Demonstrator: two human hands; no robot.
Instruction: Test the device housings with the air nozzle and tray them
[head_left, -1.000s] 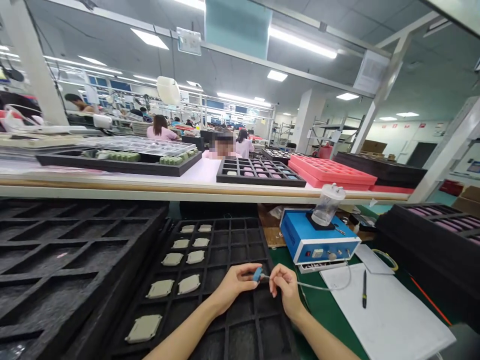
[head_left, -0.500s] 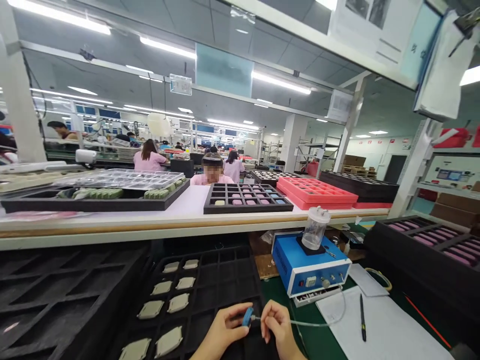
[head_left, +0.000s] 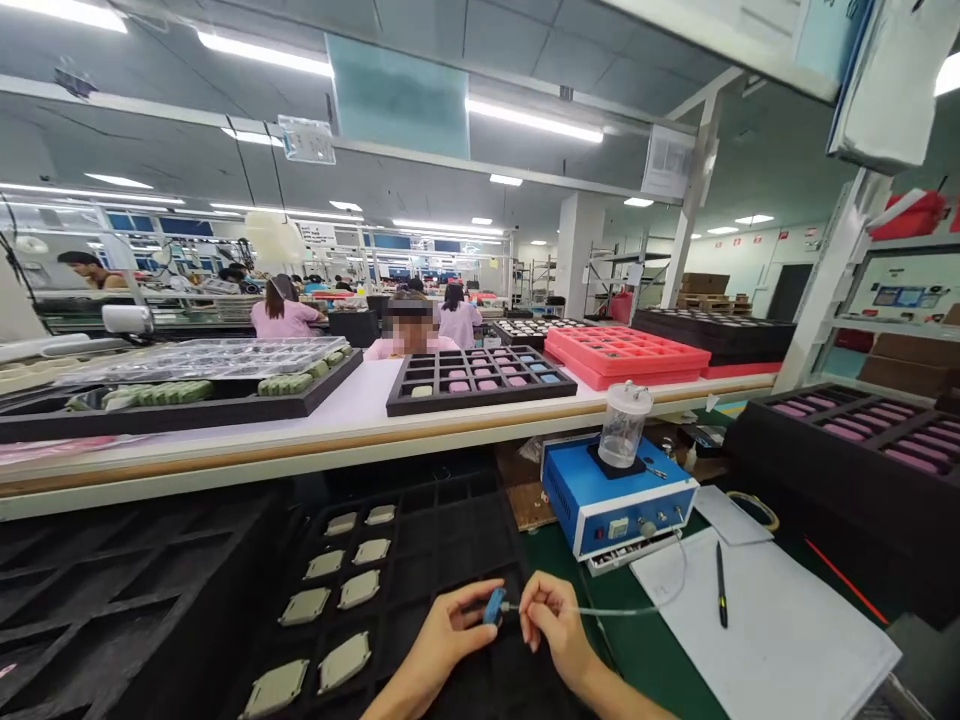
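Between the thumb and fingers of my left hand is a small blue plastic piece, held upright on its edge. My right hand pinches the nozzle end of a thin clear tube, whose tip points at the blue piece and seems to touch it. The tube curves up to a blue control box with knobs on its front. Under both hands lies a black foam tray; beige watch-case-like parts fill its left columns.
On the blue box stands a clear jar. Right of it lie paper and a pen. A shelf ahead bears a tray of coloured parts and red trays. Black trays flank me; a co-worker sits opposite.
The view has tilted up and shifted slightly, so the shelf and far room sit differently in the picture. Both hands keep their grip, with the tube's nozzle still at the blue piece.
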